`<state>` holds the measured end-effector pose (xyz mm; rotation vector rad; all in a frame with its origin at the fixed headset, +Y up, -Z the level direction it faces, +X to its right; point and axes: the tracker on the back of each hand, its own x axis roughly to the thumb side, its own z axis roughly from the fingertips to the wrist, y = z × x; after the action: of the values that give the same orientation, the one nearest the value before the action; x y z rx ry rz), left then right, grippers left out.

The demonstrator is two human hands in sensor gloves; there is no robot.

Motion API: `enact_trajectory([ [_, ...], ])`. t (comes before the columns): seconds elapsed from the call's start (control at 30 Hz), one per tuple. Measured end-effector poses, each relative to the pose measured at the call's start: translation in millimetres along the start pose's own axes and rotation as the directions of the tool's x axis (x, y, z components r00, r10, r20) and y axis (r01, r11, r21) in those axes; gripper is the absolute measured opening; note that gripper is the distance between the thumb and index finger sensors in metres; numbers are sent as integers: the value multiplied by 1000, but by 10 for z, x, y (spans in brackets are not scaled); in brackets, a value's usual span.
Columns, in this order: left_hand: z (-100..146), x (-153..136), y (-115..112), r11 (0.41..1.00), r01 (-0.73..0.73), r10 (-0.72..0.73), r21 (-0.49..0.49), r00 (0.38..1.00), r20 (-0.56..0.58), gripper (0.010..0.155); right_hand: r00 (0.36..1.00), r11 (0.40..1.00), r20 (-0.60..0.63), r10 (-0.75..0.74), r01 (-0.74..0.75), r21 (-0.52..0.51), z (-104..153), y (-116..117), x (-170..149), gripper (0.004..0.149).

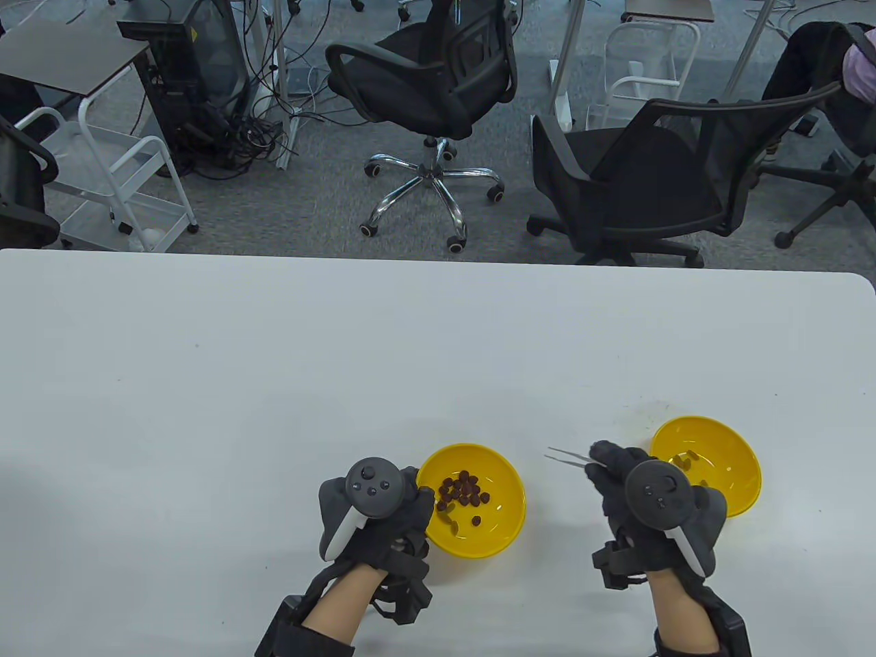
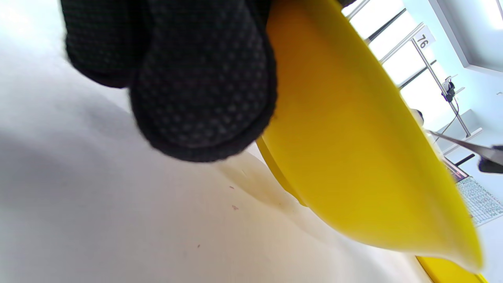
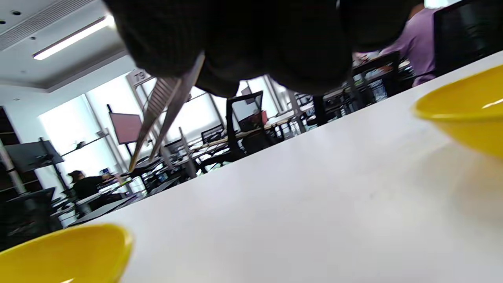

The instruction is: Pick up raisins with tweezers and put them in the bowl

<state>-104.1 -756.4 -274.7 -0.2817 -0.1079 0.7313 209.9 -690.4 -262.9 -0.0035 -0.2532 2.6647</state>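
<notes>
A yellow bowl (image 1: 503,523) near the table's front holds several dark raisins (image 1: 464,491). My left hand (image 1: 419,494) holds this bowl at its left rim; in the left wrist view its fingers (image 2: 196,78) lie against the bowl's outer wall (image 2: 353,157). A second yellow bowl (image 1: 732,479) stands to the right, with a few small pale bits inside. My right hand (image 1: 602,460) pinches metal tweezers (image 1: 567,456) between the two bowls, above the table. Their tips point left, slightly apart and empty, as the right wrist view (image 3: 165,106) also shows.
The white table (image 1: 274,383) stretches far and left of the bowls. Office chairs (image 1: 438,75) and a white cart (image 1: 102,178) stand on the floor beyond the far edge. The right wrist view shows both bowls' rims, left bowl (image 3: 67,251) and right bowl (image 3: 463,114).
</notes>
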Motion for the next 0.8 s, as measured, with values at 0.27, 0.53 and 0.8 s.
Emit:
enact_trajectory([
  [0.27, 11, 32, -24, 1000, 5, -5, -6, 1000, 11, 55, 969, 978, 226, 100, -137, 155, 216, 408, 516, 44],
  [0.53, 10, 34, -21, 1000, 7, -7, 4, 1000, 0, 55, 970, 972, 221, 101, -144, 188, 292, 488, 609, 44],
  [0.8, 7, 43, -30, 1000, 9, -9, 3, 1000, -2, 55, 965, 966, 225, 135, -179, 184, 332, 546, 667, 45],
])
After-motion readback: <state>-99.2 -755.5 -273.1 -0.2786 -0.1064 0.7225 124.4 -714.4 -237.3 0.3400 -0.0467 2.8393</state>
